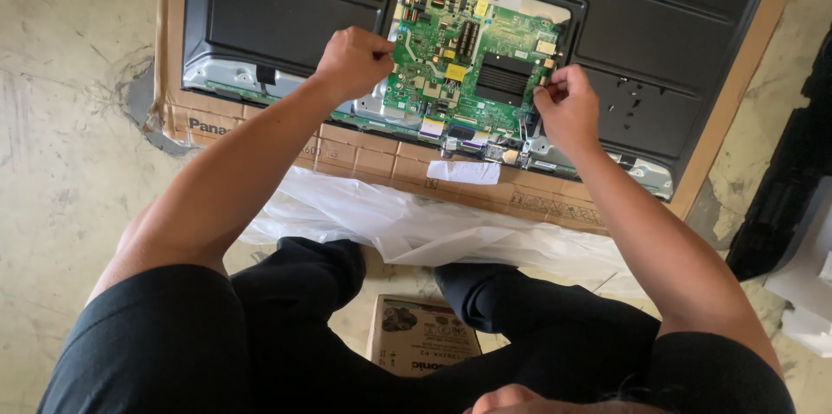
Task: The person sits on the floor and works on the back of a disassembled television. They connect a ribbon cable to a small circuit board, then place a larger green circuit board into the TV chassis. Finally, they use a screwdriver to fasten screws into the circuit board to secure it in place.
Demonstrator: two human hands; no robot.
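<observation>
Television (286,11) lies back-up on cardboard (364,154) across the top of the frame. Green board (472,58) sits in its open bay, upper centre. Left hand (354,61) pinches the board's left edge; right hand (568,106) grips its right edge, fingers closed.

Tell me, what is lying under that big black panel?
A flattened brown cardboard sheet lies under the black panel, showing along its near and right edges. Crumpled clear plastic overlaps the cardboard's near edge. Whatever is beneath the panel's middle is hidden.
</observation>
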